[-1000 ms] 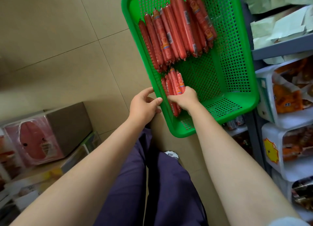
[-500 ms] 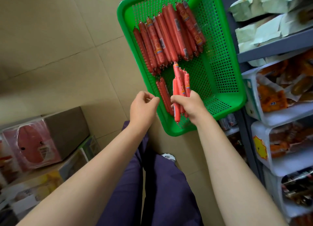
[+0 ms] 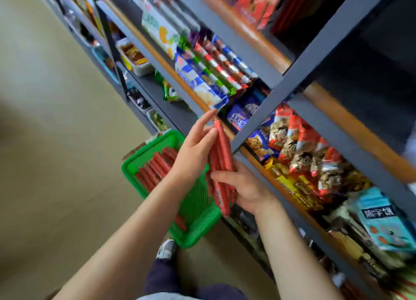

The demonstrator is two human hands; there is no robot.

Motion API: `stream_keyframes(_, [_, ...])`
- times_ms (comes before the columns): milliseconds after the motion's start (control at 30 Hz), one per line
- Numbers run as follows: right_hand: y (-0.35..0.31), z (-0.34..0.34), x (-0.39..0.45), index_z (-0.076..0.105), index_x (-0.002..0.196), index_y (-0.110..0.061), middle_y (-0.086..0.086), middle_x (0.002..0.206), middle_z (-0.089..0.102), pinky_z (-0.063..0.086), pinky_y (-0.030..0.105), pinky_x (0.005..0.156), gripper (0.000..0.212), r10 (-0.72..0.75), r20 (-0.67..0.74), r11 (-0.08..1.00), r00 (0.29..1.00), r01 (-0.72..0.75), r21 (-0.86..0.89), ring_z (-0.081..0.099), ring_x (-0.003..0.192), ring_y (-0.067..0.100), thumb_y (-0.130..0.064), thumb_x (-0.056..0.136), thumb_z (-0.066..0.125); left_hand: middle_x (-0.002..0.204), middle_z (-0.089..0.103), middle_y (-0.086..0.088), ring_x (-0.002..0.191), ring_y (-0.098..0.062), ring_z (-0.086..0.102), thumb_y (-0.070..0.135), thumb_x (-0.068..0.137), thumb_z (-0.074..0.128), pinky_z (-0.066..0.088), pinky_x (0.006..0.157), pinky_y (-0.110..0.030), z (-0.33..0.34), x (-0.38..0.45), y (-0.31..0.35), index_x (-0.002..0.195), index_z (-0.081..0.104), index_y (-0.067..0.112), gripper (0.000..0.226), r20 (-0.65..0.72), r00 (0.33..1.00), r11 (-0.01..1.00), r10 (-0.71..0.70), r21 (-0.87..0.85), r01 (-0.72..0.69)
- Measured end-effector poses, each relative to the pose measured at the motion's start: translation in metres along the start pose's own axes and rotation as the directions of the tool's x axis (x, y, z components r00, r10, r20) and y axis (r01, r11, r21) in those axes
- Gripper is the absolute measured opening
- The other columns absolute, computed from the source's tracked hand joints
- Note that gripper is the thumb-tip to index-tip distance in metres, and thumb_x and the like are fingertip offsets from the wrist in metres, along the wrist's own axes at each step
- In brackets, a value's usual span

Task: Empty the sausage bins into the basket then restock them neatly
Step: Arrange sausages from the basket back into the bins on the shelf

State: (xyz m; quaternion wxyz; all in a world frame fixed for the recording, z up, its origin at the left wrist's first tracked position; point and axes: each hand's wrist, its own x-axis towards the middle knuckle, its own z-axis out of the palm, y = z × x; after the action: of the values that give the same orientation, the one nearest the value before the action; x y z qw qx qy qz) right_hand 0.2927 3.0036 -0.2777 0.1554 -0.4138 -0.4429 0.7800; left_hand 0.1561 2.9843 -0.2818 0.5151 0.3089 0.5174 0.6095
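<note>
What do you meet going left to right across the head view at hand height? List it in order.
Floor → green basket → left hand → held sausages → shelf post → snack bags

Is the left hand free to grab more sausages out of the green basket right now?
Probably not at once. The left hand lies with straight fingers against the bundle of sausages that the right hand grips. Nothing covers the green basket below, so once it lets go the way down looks open.
</note>
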Motion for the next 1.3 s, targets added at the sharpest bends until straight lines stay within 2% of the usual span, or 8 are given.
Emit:
stream_keyframes(333, [-0.115,-0.039,-0.147,0.058,0.102,-0.005,0.016,0.077,0.065,0.049,0.034,0.058,0.039,-0.342,-0.193,0.94,0.92,0.339,-0.051,0.062,0.058,0.027,-0.013,0.066,0.073,0.084,0.056,0.008,0.073,-0.004,0.047,0.002,0.101,0.046,0.04,0.066,-0.014,0.15,-0.017,0.129,0.121,0.062,0.026,0.035,0.38,0.863,0.935,0.333,-0.016,-0.354])
stream_keyframes(533, [-0.128,-0.043,-0.214,0.059,0.1,-0.002,0.013,0.073,0.066,0.053,0.031,0.059,0.023,-0.369,-0.346,0.928,0.863,0.365,-0.08,0.063,0.059,0.023,-0.005,0.078,0.064,0.073,0.057,0.015,0.065,-0.002,0.049,0.008,0.1,0.051,0.042,0.061,-0.015,0.202,-0.038,0.14,0.109,0.067,0.025,0.026,0.508,0.793,0.915,0.336,0.022,-0.402])
stream_keyframes(633, [-0.132,-0.049,-0.237,0.063,0.099,-0.007,0.016,0.071,0.064,0.054,0.03,0.056,0.019,-0.368,-0.427,0.929,0.826,0.337,-0.15,0.062,0.057,0.025,-0.003,0.08,0.065,0.092,0.065,0.001,0.078,-0.006,0.059,0.012,0.099,0.054,0.049,0.067,-0.018,0.215,-0.04,0.14,0.113,0.069,0.02,0.022,0.522,0.798,0.93,0.301,0.026,-0.368])
stream_keyframes(733, [-0.143,-0.068,-0.261,0.061,0.106,-0.01,0.014,0.08,0.066,0.055,0.034,0.06,0.028,-0.411,-0.564,0.905,0.716,0.245,-0.348,0.065,0.063,0.024,0.0,0.081,0.07,0.116,0.063,-0.002,0.104,-0.012,0.06,0.018,0.093,0.056,0.048,0.094,-0.03,0.227,-0.032,0.13,0.117,0.067,0.023,0.027,0.488,0.797,0.883,0.357,0.102,-0.459])
stream_keyframes(867, [-0.173,-0.1,-0.288,0.058,0.099,-0.014,0.009,0.09,0.066,0.059,0.038,0.07,0.027,-0.467,-0.659,0.787,0.59,-0.063,-0.614,0.066,0.071,0.021,-0.006,0.079,0.074,0.123,0.049,0.004,0.118,-0.013,0.05,0.012,0.094,0.058,0.041,0.103,-0.031,0.251,-0.027,0.108,0.131,0.058,0.02,0.038,0.532,0.799,0.834,0.278,0.279,-0.476])
stream_keyframes(1000, [-0.204,-0.134,-0.294,0.056,0.105,-0.01,0.01,0.086,0.068,0.058,0.033,0.065,0.032,-0.302,-0.633,0.814,0.713,-0.153,-0.56,0.066,0.07,0.02,-0.006,0.079,0.075,0.127,0.048,0.008,0.118,-0.007,0.046,0.016,0.097,0.056,0.036,0.1,-0.024,0.269,-0.023,0.091,0.129,0.054,0.029,0.035,0.615,0.757,0.827,0.221,0.294,-0.48])
stream_keyframes(1133, [-0.233,-0.172,-0.282,0.056,0.104,-0.01,0.01,0.085,0.068,0.057,0.038,0.072,0.032,-0.283,-0.628,0.791,0.725,-0.194,-0.581,0.067,0.074,0.022,-0.007,0.079,0.076,0.105,0.063,0.006,0.099,-0.015,0.063,0.028,0.095,0.061,0.055,0.085,-0.046,0.275,-0.012,0.082,0.105,0.052,0.048,0.024,0.616,0.751,0.836,0.238,0.264,-0.482])
stream_keyframes(1300, [-0.25,-0.217,-0.26,0.058,0.113,-0.021,0.003,0.111,0.068,0.056,0.041,0.089,0.047,-0.22,-0.686,0.482,0.693,-0.535,-0.694,0.068,0.095,0.022,-0.026,0.072,0.081,0.109,0.062,-0.002,0.101,-0.016,0.064,0.031,0.097,0.061,0.059,0.08,-0.038,0.274,-0.009,0.074,0.103,0.053,0.054,0.025,0.631,0.725,0.862,0.276,0.171,-0.478])
